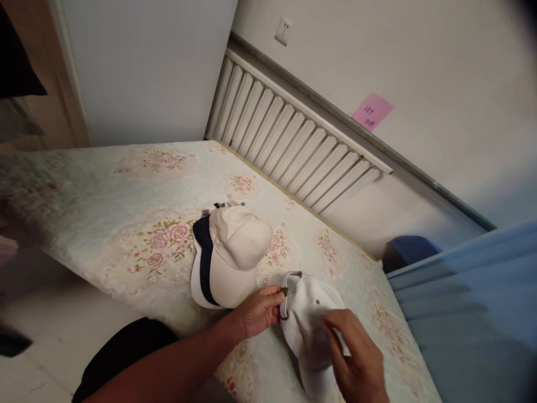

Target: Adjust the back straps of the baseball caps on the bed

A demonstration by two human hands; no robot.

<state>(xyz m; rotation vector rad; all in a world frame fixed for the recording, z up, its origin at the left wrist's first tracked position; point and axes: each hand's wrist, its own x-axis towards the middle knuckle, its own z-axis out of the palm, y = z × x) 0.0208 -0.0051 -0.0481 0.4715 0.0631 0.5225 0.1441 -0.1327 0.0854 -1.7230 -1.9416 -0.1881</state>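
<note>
A light grey baseball cap [309, 305] lies in front of me, its back opening and strap turned to the left. My left hand [264, 310] pinches the strap end at that opening between thumb and fingers. Over the other side of the cap's crown is my right hand [356, 352], thumb and forefinger bent together. Whether these fingertips hold the cloth or something small cannot be made out. Beside them, to the left, a stack of caps is topped by a cream cap [241, 240]. Under it show the brims of a dark navy cap [205, 268] and a white cap [196, 280].
The caps lie on a bed or mattress with a pale floral cover [159, 196]. A white radiator [277, 129] runs along the wall behind. At the right hangs a blue curtain [474, 302]. A pink note [373, 112] is stuck to the wall.
</note>
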